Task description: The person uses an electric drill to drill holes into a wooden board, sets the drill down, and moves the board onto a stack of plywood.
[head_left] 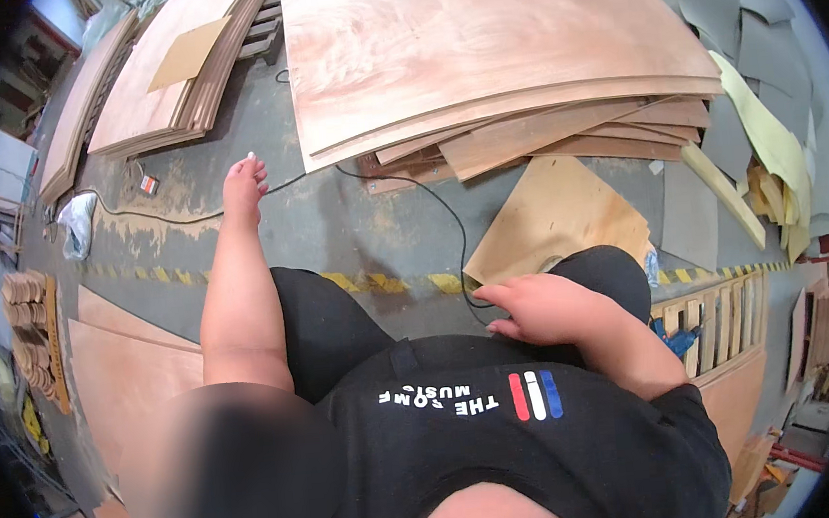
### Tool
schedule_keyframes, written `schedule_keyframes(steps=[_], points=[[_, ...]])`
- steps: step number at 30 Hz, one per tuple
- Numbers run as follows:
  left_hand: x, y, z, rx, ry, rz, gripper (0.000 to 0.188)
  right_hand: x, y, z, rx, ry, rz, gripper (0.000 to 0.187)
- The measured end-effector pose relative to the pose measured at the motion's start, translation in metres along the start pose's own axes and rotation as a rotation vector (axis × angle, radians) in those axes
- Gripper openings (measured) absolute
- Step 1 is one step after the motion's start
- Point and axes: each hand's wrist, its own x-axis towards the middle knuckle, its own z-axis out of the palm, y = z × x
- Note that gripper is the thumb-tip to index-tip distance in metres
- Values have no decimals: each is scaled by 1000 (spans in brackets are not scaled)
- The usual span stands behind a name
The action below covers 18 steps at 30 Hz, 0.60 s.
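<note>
My left arm reaches forward over the grey floor. At its end my left hand [245,187] is above the floor, fingers loosely bent and a little apart, with nothing seen in them. A black cable [183,219] runs along the floor close behind that wrist. My right hand [540,309] hovers in front of my lap, thumb and forefinger apart and nothing visible between them. Its fingertips overlap the view of another dark cable [461,231], and I cannot tell whether they touch it. Just beyond it lies a light plywood piece [567,213].
A large stack of plywood sheets [475,35] stands ahead, its lower sheets askew. More plywood stacks [163,89] are at the far left. Grey and yellow sheets [759,125] pile up at the right, near a slatted wooden frame [731,317]. Yellow-black tape [377,283] crosses the floor.
</note>
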Motion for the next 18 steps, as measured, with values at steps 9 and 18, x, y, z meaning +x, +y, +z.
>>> schedule_keyframes(steps=[9, 18], points=[[23, -25, -7, 541, 10, 149, 41, 2, -7, -5, -18, -14, -14, 51], [-11, -11, 21, 816, -588, -309, 49, -4, -4, -6, -14, -33, 21, 54]])
